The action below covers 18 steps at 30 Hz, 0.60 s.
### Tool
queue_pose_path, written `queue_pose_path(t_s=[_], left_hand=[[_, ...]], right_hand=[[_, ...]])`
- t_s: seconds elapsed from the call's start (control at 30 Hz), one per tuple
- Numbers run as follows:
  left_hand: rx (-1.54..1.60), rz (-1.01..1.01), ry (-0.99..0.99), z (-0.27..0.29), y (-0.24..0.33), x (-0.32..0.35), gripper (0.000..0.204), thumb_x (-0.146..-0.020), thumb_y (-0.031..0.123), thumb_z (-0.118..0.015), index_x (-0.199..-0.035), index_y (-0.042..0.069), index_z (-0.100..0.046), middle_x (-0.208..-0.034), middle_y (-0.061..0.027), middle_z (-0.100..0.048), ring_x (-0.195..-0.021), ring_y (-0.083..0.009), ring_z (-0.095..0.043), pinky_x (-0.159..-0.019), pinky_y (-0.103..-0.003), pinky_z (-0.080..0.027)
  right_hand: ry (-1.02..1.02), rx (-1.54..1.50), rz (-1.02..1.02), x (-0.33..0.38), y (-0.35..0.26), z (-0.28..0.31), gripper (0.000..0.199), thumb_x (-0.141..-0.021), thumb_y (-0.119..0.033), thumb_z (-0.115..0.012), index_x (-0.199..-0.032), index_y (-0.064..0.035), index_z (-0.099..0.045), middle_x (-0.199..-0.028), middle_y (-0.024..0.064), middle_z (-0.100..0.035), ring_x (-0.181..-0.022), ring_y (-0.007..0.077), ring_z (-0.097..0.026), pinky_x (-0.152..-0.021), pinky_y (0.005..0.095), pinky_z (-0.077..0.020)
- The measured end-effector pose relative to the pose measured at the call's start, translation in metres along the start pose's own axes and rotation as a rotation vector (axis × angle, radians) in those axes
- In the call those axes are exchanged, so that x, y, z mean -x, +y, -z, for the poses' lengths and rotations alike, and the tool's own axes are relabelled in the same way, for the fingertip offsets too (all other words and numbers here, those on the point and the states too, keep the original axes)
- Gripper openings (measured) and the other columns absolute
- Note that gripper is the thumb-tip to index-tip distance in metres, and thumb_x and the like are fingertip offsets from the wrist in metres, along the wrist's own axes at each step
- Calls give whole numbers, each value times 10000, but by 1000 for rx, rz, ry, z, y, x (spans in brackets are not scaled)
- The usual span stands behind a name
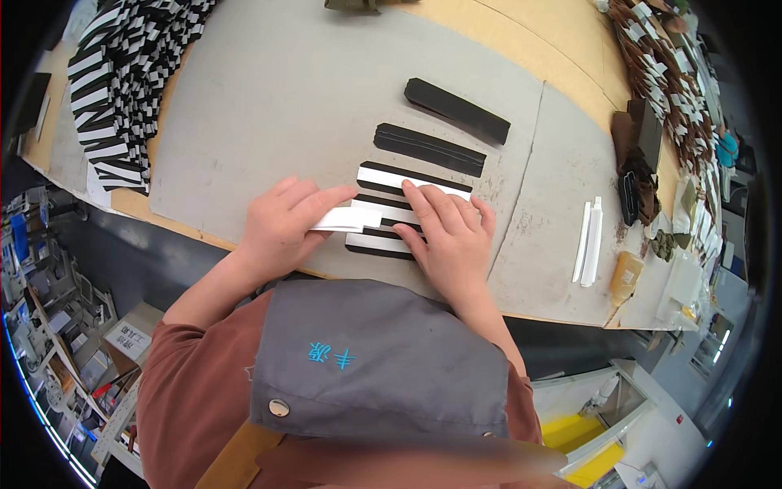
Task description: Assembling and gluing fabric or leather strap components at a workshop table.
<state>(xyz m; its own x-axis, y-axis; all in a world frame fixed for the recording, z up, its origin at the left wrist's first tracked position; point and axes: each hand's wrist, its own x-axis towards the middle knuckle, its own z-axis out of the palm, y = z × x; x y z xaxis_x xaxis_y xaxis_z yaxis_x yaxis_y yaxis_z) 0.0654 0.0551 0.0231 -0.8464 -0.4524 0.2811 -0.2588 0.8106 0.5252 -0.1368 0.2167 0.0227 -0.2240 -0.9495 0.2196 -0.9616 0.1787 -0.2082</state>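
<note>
My left hand point(281, 218) is closed, pinching a small bundle of white strips point(342, 218) over the near end of a row of black strips. Fingers stretched out, my right hand point(450, 228) lies on the row, its fingertips touching a white strip point(379, 177) that rests lengthwise on a black strip point(423, 174). Nearest me, another black strip point(379, 252) bears a white band. Between these two, the middle pieces are partly covered by my hands and the bundle. Farther off lie two bare black strips, one creased lengthwise point(429, 150) and one smooth point(456, 112).
A grey board point(244, 106) covers the table, with a seam right of my hand. Black-and-white strips point(122, 90) heap at left, brown pieces with white ends point(664, 77) at far right. Loose white strips point(588, 243) and an amber bottle point(626, 277) lie at right.
</note>
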Motion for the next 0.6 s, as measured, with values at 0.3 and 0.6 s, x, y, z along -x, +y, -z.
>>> queue_pose_path(t_s=[0.3, 0.6], left_hand=[[1321, 705, -438, 13, 43, -19, 511, -1139, 460, -289, -1101, 30, -564, -740, 49, -428, -607, -42, -382, -531, -214, -329], [1154, 869, -520, 7, 65, -28, 438, -1136, 432, -343, -1078, 59, -564, -713, 40, -461, -540, -27, -352, -494, -205, -318]], right_hand=[[177, -490, -73, 15, 12, 20, 348, -871, -167, -790, -1207, -122, -712, -1136, 26, -711, -1027, 224, -635, -928, 369, -422], [281, -501, -327, 50, 52, 38, 209, -919, -110, -734, -1124, -71, -732, -1026, 75, -741, -945, 238, -679, -860, 365, -491]])
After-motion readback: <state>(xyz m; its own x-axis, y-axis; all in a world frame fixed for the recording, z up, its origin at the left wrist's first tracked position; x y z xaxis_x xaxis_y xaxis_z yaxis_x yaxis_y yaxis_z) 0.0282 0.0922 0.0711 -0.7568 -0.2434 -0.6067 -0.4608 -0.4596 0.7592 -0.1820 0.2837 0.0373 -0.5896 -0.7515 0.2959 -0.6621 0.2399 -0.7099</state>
